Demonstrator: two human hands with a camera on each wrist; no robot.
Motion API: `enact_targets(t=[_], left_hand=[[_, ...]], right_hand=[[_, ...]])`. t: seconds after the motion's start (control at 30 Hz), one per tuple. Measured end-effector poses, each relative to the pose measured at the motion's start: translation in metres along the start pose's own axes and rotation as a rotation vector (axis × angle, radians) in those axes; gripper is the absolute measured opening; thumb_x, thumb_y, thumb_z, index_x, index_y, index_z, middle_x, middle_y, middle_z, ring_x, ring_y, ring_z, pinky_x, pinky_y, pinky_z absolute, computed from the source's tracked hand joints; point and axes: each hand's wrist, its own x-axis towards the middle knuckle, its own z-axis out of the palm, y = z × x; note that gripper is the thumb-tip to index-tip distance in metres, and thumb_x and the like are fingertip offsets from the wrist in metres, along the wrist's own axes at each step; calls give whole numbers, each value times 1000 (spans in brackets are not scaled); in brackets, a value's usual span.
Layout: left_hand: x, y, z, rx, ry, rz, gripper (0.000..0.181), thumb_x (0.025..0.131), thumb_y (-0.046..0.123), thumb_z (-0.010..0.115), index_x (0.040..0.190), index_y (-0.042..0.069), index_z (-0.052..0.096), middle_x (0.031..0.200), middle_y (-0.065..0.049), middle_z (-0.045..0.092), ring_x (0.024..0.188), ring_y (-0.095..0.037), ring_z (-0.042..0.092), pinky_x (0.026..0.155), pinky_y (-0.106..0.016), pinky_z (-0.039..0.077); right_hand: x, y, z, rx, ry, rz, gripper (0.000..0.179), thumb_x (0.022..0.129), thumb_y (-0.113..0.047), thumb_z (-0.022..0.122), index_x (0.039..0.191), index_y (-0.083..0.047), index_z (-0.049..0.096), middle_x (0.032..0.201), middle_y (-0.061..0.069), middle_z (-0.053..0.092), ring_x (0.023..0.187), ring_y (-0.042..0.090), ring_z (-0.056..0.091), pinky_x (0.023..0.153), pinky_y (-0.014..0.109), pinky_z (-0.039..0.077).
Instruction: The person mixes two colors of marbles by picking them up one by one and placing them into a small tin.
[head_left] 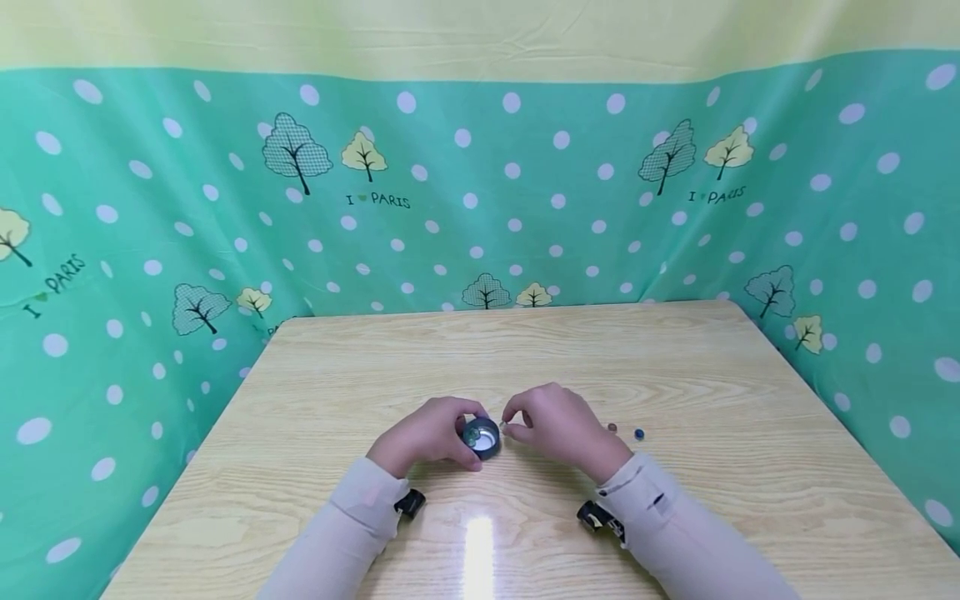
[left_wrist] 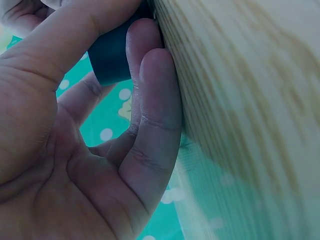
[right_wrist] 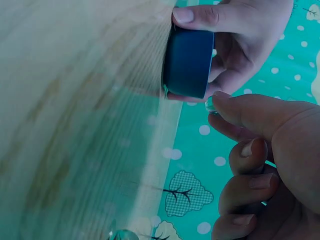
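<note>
A short round dark-blue container (head_left: 489, 455) stands on the table with its opening up. Greenish glassy pieces (head_left: 471, 436) lie at the left of its pale inside. My left hand (head_left: 438, 429) grips the container's side between thumb and fingers; the left wrist view shows its dark wall (left_wrist: 111, 59) behind curled fingers. Just right of the rim, my right hand (head_left: 557, 423) pinches a small clear glass marble (right_wrist: 210, 105) between thumb and index finger. The other fingers of that hand are curled in. In the right wrist view, the marble is close beside the container's upper edge.
On the wooden table (head_left: 360, 358), a small brownish marble (head_left: 612, 427) and a dark-blue one (head_left: 639, 434) lie right of my right hand. A green dotted curtain (head_left: 510, 208) hangs behind the table and along both sides. Black wrist devices (head_left: 411, 503) sit under both sleeves.
</note>
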Motion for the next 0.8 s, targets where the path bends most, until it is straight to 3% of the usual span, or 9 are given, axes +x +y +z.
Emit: enact_targets(t=[0.27,0.8], left_hand=[[1,1,0,-8,-14,-6,58,66,21,99,119,29,75,98,2,69,85,-18,60,81,-36,49],[-1,1,-2,-31,-19,-4,60,67,20,99,122,29,76,101,3,72,87,-16,61,83,-35,50]], right_hand=[[-2,-6,2,43,-4,-13,12,90,-32,82,100,-25,83,63,-15,54,55,3,45,50,23,35],[0,-7,7,83,-2,-22,11,91,-29,81,101,-24,83,63,-14,55,54,3,43,50,22,33]])
